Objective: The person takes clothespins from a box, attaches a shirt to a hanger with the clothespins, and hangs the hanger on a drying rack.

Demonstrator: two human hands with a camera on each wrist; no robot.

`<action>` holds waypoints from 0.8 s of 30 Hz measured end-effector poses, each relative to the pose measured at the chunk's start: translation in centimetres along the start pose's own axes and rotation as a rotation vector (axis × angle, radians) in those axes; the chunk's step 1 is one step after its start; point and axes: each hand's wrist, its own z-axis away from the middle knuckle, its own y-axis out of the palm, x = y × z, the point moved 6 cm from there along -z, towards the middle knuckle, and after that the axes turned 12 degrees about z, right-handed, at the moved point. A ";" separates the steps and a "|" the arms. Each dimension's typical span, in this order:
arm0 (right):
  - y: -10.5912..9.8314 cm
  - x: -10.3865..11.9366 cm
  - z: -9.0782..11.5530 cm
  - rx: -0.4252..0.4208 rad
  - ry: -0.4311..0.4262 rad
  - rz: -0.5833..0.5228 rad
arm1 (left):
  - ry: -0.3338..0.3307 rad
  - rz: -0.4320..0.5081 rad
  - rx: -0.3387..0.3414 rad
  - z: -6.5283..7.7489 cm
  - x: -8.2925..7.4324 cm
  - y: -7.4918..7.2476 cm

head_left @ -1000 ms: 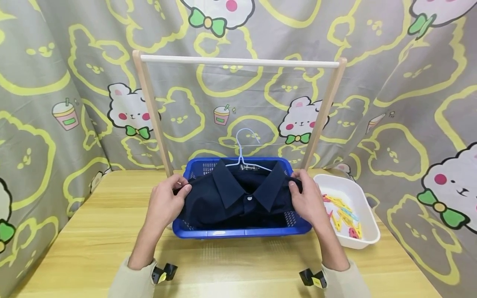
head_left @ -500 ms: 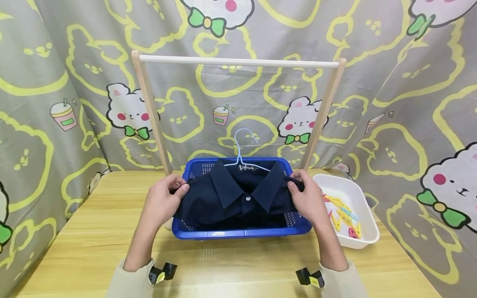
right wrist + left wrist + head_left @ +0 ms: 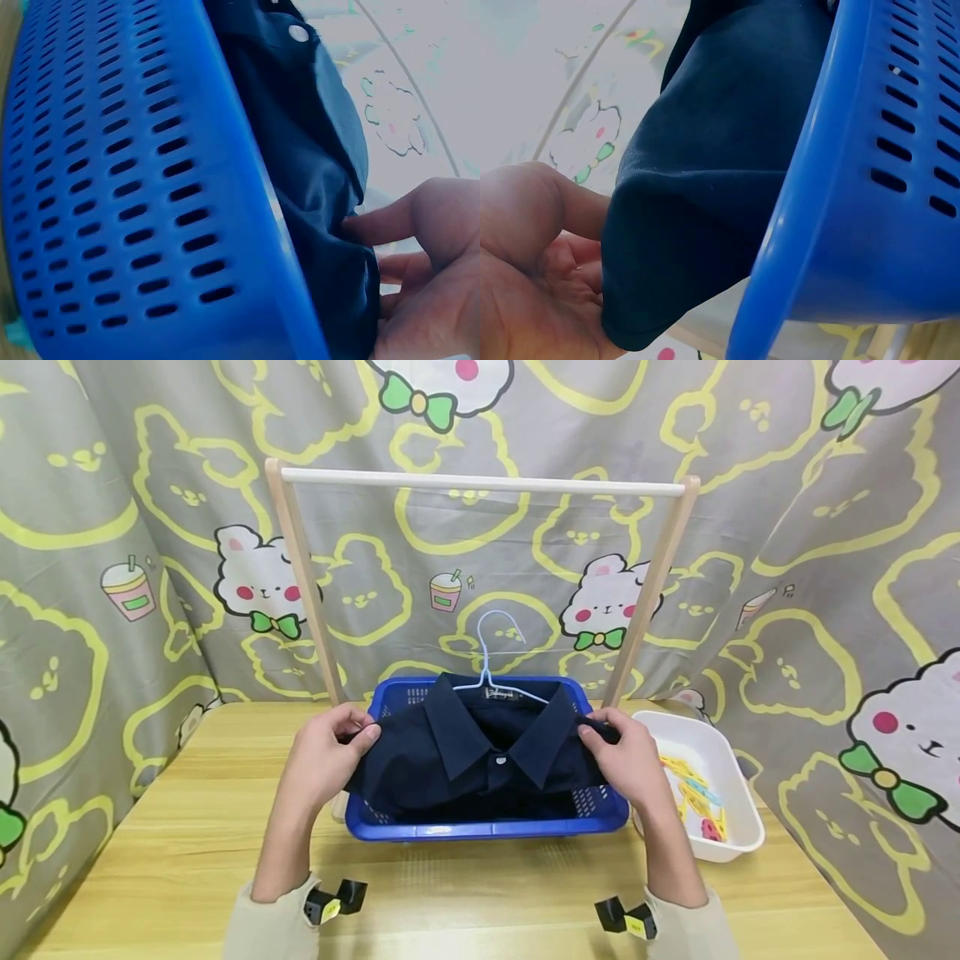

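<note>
A dark navy collared shirt (image 3: 408, 760) lies over the blue basket (image 3: 465, 831), its collar facing up and one white button showing at the neck. Inside the collar sits a pale blue wire hanger (image 3: 486, 664), hook pointing up; its arms run hidden under the fabric. At the left shoulder my left hand (image 3: 326, 756) pinches the cloth between thumb and fingers. My right hand (image 3: 626, 756) pinches the opposite shoulder the same way. Both wrist views show the shirt fabric (image 3: 697, 187) bulging over the basket rim, with the right thumb (image 3: 382, 225) pressed on the cloth.
Behind the basket stands a wooden rack with a white crossbar (image 3: 480, 482). A white tub (image 3: 738, 793) with several clothespins (image 3: 701, 793) is at the right, close by my right forearm. A patterned curtain (image 3: 360, 635) hangs behind the wooden table (image 3: 187, 827).
The hanger hook and collar have risen slightly. My right hand has shifted a little to the right, covering more of the tub, and both hands keep their pinch on the shoulders.
</note>
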 end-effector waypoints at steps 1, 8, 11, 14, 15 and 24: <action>0.0 0.1 0.0 0.011 -0.003 -0.008 | -0.001 0.004 -0.001 0.0 0.0 0.0; -0.1 0.3 -0.2 0.027 0.014 -0.048 | -0.002 0.027 -0.013 -0.1 0.0 -0.2; -0.3 0.2 -0.1 0.001 0.052 -0.085 | 0.005 0.045 -0.002 -0.1 0.1 -0.1; -0.5 0.0 -0.1 -0.030 0.091 -0.133 | 0.013 0.064 0.013 -0.2 0.2 0.0; -0.5 0.0 -0.1 -0.036 0.105 -0.150 | 0.014 0.068 0.018 -0.2 0.3 0.0; -0.5 -0.6 -0.2 -0.079 0.214 -0.254 | -0.009 0.036 0.082 -0.1 1.0 0.2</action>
